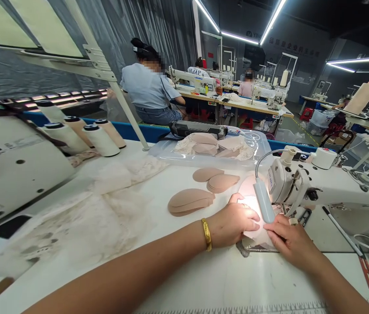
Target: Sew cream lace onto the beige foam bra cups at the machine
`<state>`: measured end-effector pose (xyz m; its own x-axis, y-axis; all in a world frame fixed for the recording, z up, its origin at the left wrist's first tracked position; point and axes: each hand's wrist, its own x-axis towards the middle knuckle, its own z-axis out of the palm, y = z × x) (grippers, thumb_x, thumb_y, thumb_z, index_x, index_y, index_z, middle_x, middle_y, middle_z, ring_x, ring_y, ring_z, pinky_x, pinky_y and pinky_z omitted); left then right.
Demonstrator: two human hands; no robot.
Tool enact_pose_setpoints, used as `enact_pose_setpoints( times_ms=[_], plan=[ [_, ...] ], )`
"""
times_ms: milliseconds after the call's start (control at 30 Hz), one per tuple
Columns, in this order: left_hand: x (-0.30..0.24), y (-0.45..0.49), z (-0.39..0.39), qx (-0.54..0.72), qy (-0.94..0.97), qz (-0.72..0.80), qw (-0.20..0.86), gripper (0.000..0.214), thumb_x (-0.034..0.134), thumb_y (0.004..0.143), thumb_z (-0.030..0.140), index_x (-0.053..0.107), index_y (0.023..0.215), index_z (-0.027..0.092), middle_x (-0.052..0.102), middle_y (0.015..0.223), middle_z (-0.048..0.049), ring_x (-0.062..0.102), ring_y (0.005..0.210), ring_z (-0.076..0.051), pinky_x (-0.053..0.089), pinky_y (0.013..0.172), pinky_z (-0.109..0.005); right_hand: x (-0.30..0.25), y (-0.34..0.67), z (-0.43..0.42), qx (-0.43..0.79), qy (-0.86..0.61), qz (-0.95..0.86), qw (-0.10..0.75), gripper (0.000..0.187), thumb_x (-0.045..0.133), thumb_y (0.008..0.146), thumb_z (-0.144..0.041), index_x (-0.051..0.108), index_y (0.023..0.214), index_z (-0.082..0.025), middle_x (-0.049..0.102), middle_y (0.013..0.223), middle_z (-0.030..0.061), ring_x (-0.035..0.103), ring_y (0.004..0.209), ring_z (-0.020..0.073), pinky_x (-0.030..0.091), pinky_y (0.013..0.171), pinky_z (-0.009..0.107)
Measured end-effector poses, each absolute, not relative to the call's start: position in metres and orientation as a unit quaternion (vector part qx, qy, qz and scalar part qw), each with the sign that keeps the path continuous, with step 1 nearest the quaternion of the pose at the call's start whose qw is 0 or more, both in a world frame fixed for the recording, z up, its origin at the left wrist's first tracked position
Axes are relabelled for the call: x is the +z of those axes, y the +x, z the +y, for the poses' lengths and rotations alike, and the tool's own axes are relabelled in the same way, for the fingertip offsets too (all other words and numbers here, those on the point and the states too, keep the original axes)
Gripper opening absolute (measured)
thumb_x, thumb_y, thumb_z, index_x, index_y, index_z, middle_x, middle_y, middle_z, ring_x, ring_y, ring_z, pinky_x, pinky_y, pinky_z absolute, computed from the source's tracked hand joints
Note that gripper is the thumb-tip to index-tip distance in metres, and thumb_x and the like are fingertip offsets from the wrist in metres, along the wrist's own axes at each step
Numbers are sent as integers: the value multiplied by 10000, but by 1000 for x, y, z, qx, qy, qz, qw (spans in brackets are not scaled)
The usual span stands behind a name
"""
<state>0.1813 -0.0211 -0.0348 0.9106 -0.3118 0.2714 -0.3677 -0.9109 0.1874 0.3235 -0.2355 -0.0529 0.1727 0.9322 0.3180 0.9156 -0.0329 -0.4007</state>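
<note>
A light pink fabric piece (257, 237) lies under the lit needle area of a white sewing machine (322, 174). My left hand (235, 221), with a gold bracelet at its wrist, bends its fingers onto the fabric from the left and grips it. From the right, my right hand (289, 240) pinches the fabric's edge close to the presser foot. A grey lamp (263, 200) on a bendy neck hangs just above both hands and covers part of the fabric. Left of my hands lie beige bra cup pads (189, 203) in small stacks.
A clear plastic tray (161, 150) behind holds beige lace pieces (200, 144). Sheer lace fabric (106, 213) spreads across the left of the table. Thread cones (101, 139) stand at the back left. Red-handled tweezers (367, 272) lie at right. A co-worker (152, 87) sits beyond.
</note>
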Motion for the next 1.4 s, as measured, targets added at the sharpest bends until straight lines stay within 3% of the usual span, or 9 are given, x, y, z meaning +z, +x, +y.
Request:
enact_pose_setpoints(
  times_ms=[333,800,1067,1233,1400],
  plan=[
    [-29,179,-22,112,972,-165,126,173,654,828,97,694,907,245,744,1052,21,640,901,-174,340,925,-363,-53,324,-238,45,-719,-646,252,253,458,1015,-204,675,1121,-279,648,865,45,563,775,211,478,693,327],
    [-25,179,-26,107,972,-164,130,149,645,799,69,677,788,215,739,919,9,649,875,-175,383,909,-350,-46,316,-230,14,-685,-682,255,280,445,1005,-154,679,1108,-268,675,955,62,604,948,228,484,840,367],
    [-24,180,-27,83,978,-138,134,148,690,793,100,648,869,220,714,907,25,642,876,-185,370,914,-347,-46,315,-232,6,-676,-692,253,364,450,984,-106,629,1256,-268,630,905,40,549,858,209,464,839,365],
    [-18,179,-29,79,977,-146,133,227,682,787,78,674,945,240,723,950,26,657,954,-199,380,926,-345,-46,315,-234,-1,-694,-688,212,344,453,945,-85,658,1164,-254,576,834,30,512,815,210,442,740,326],
    [-18,180,-29,91,972,-170,132,276,680,807,89,691,1027,255,737,1071,4,668,990,-212,391,959,-380,-45,316,-233,-3,-684,-698,211,343,466,934,-85,664,1160,-248,587,849,37,504,829,217,439,764,335]
  ],
)
